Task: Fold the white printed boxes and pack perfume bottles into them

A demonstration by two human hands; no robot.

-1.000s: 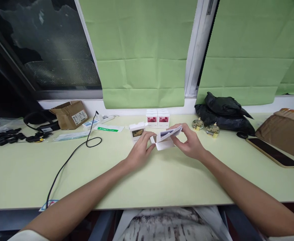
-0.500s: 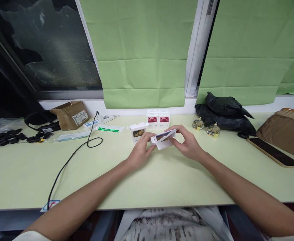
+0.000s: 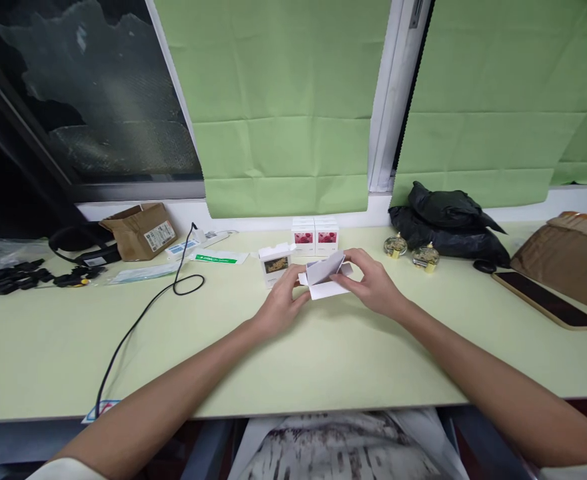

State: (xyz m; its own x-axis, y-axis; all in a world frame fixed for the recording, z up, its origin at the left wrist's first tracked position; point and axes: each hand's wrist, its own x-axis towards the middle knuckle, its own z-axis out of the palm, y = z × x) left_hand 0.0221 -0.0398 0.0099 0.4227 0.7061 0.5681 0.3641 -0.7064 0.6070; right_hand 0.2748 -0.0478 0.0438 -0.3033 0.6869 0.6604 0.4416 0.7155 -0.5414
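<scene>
Near the back left corner of the worktop (image 3: 48, 347) a brown cardboard box (image 3: 141, 230) lies open; its contents cannot be made out. Toward the middle of the back edge a small white box (image 3: 275, 263) stands with its lid flap up, contents hidden. Just right of it the left hand (image 3: 279, 300) and right hand (image 3: 371, 283) pinch a half-folded white carton (image 3: 325, 279) between their fingertips, its inside turned away. Behind, two closed boxes with red pictures (image 3: 316, 237) sit against the back edge. A black bag (image 3: 446, 223) lies further right, then a phone (image 3: 546, 300) near the right edge
</scene>
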